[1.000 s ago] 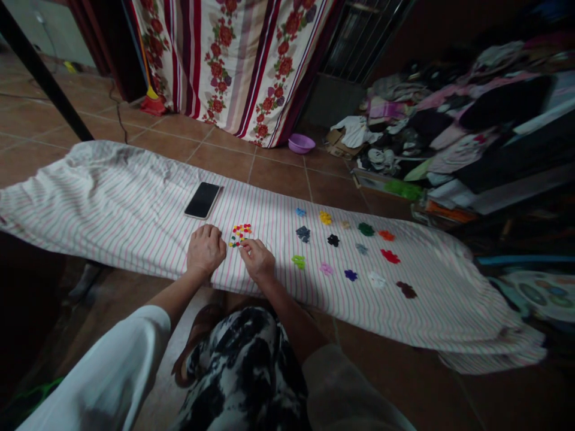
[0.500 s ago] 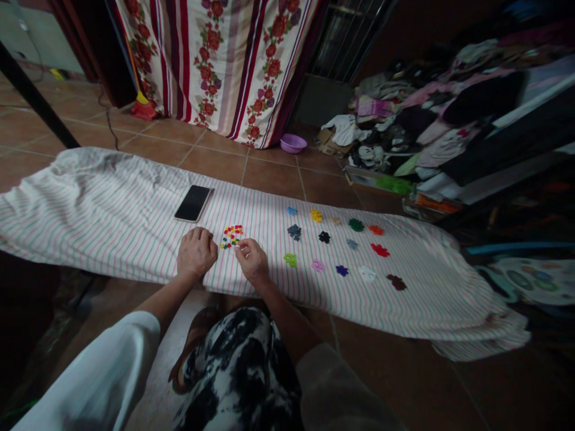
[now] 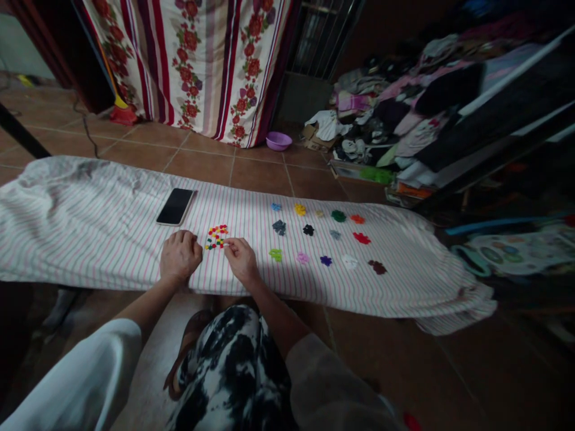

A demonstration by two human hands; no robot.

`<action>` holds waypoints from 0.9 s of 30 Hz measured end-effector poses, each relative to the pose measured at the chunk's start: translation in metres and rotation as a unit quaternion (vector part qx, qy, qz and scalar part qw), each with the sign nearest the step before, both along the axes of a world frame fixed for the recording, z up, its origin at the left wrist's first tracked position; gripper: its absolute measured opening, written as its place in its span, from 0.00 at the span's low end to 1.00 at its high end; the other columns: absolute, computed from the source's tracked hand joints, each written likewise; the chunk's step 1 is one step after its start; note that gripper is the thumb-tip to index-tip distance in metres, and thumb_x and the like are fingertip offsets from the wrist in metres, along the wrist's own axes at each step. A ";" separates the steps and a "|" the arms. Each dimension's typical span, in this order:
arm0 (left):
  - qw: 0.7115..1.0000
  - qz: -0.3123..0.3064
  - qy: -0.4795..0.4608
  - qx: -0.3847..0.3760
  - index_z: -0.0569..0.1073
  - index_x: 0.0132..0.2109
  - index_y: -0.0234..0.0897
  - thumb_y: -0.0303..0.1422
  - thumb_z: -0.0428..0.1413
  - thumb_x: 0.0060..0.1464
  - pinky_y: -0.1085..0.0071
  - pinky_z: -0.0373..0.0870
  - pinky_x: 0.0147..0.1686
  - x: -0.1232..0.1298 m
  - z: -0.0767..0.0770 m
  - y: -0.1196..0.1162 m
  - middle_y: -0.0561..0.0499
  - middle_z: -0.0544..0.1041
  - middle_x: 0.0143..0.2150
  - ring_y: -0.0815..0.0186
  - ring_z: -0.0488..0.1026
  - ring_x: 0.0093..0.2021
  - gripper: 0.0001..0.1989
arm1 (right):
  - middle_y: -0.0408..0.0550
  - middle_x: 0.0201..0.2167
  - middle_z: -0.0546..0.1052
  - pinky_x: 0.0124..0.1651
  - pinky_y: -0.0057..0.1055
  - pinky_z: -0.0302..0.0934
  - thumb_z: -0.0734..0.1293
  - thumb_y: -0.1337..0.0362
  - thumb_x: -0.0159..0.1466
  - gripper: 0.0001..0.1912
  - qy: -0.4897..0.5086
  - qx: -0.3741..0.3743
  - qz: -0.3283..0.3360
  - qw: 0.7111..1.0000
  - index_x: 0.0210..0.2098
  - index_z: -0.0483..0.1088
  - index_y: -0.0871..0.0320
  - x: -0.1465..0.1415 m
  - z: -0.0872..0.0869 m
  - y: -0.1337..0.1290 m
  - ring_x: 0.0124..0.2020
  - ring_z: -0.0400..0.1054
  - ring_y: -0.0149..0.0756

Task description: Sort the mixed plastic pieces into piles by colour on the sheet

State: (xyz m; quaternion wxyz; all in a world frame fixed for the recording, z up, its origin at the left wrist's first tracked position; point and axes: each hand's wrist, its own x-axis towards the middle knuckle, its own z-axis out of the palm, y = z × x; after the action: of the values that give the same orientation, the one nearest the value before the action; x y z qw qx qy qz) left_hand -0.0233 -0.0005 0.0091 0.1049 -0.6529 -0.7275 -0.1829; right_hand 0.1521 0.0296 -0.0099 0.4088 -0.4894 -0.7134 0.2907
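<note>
Bits (image 3: 217, 236) are laid, piles (image 3: 338, 216) left toward the cloth's (image 3: 422, 275) right edge. Left hand (image 3: 180, 255) curls, right hand (image 3: 241, 259) pinches; can't tell what's held

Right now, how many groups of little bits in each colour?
Light blue group: 1
Yellow group: 1
Beige group: 1
Dark green group: 1
Orange group: 1
Dark grey group: 1
Black group: 1
Light grey group: 1
Red group: 1
Lime group: 1
Pink group: 1
Purple group: 1
White group: 1
Brown group: 1
Mixed-colour group: 1
Total: 15
</note>
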 end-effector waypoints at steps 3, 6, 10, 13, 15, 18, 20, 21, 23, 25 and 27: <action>1.000 -0.004 0.009 0.002 0.70 0.40 0.34 0.33 0.44 0.56 0.61 0.62 0.42 -0.001 -0.001 0.000 0.42 0.74 0.40 0.54 0.69 0.44 0.13 | 0.44 0.34 0.74 0.39 0.27 0.66 0.64 0.67 0.61 0.09 0.013 -0.009 0.003 1.000 0.39 0.75 0.53 0.004 0.001 -0.003 0.33 0.70 0.31; 1.000 -0.004 0.018 -0.001 0.71 0.41 0.34 0.34 0.43 0.56 0.61 0.62 0.42 -0.001 0.000 0.000 0.41 0.75 0.41 0.54 0.69 0.43 0.14 | 0.44 0.36 0.74 0.40 0.27 0.66 0.65 0.67 0.61 0.10 0.019 -0.014 0.006 1.000 0.40 0.75 0.53 0.009 0.004 -0.007 0.32 0.70 0.30; 1.000 -0.001 0.012 -0.013 0.71 0.41 0.33 0.35 0.43 0.56 0.61 0.62 0.41 0.000 0.004 -0.002 0.41 0.75 0.41 0.54 0.69 0.43 0.15 | 0.43 0.37 0.74 0.41 0.27 0.65 0.65 0.67 0.62 0.10 0.007 -0.011 0.006 1.000 0.41 0.75 0.52 0.019 0.009 -0.009 0.33 0.70 0.30; 1.000 -0.003 0.006 -0.019 0.72 0.42 0.32 0.36 0.43 0.56 0.60 0.63 0.41 0.001 0.007 -0.003 0.40 0.75 0.41 0.54 0.70 0.44 0.16 | 0.43 0.36 0.74 0.41 0.27 0.65 0.64 0.64 0.63 0.09 0.002 -0.010 0.001 1.000 0.41 0.74 0.52 0.030 0.013 -0.009 0.33 0.70 0.30; 1.000 -0.005 0.003 -0.020 0.72 0.42 0.32 0.36 0.43 0.56 0.59 0.63 0.42 0.002 0.008 -0.004 0.39 0.75 0.42 0.52 0.70 0.44 0.16 | 0.43 0.37 0.75 0.41 0.27 0.65 0.64 0.63 0.64 0.08 0.000 -0.007 -0.002 1.000 0.41 0.74 0.52 0.038 0.016 -0.008 0.34 0.70 0.30; 1.000 -0.006 0.005 -0.024 0.72 0.42 0.32 0.35 0.43 0.56 0.57 0.64 0.42 0.002 0.008 -0.004 0.37 0.75 0.42 0.51 0.70 0.45 0.16 | 0.44 0.36 0.75 0.41 0.28 0.65 0.63 0.62 0.64 0.08 0.012 0.009 -0.007 1.000 0.40 0.74 0.53 0.050 0.021 -0.008 0.33 0.69 0.30; 1.000 -0.007 0.008 -0.028 0.72 0.42 0.33 0.35 0.43 0.56 0.56 0.65 0.43 0.002 0.008 -0.004 0.37 0.75 0.43 0.50 0.70 0.45 0.16 | 0.44 0.34 0.75 0.40 0.28 0.65 0.62 0.62 0.64 0.09 0.029 0.021 -0.013 0.999 0.39 0.74 0.54 0.059 0.023 -0.008 0.33 0.69 0.31; 0.999 -0.008 0.009 -0.030 0.72 0.42 0.33 0.35 0.43 0.57 0.56 0.65 0.43 0.001 0.008 -0.004 0.37 0.75 0.43 0.50 0.70 0.45 0.16 | 0.44 0.34 0.76 0.40 0.28 0.65 0.62 0.61 0.64 0.09 0.038 0.025 -0.018 0.999 0.39 0.74 0.54 0.064 0.023 -0.008 0.32 0.69 0.31; 0.999 -0.011 0.012 -0.032 0.72 0.42 0.34 0.35 0.43 0.57 0.55 0.65 0.44 0.001 0.008 -0.004 0.37 0.75 0.44 0.50 0.70 0.45 0.16 | 0.44 0.33 0.76 0.39 0.28 0.65 0.62 0.60 0.64 0.10 0.051 0.032 -0.025 0.998 0.39 0.74 0.54 0.074 0.024 -0.009 0.32 0.69 0.31; 0.999 -0.010 0.014 -0.033 0.72 0.42 0.34 0.35 0.43 0.57 0.55 0.65 0.44 0.002 0.008 -0.004 0.37 0.75 0.43 0.50 0.70 0.45 0.16 | 0.45 0.33 0.75 0.38 0.28 0.66 0.61 0.60 0.64 0.11 0.062 0.033 -0.032 0.997 0.40 0.74 0.54 0.087 0.023 -0.009 0.32 0.69 0.32; 0.999 -0.005 0.015 -0.033 0.71 0.42 0.33 0.35 0.42 0.57 0.56 0.65 0.43 0.002 0.008 -0.004 0.37 0.75 0.43 0.50 0.70 0.45 0.16 | 0.45 0.33 0.75 0.38 0.29 0.67 0.62 0.60 0.64 0.11 0.079 0.029 -0.052 0.995 0.41 0.73 0.54 0.100 0.022 -0.009 0.33 0.70 0.32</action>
State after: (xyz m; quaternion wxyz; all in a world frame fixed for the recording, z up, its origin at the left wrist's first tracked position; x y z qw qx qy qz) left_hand -0.0211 -0.0047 0.0174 0.0932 -0.6626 -0.7278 -0.1498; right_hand 0.2524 0.0204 0.0122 0.4927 -0.4895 -0.6601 0.2863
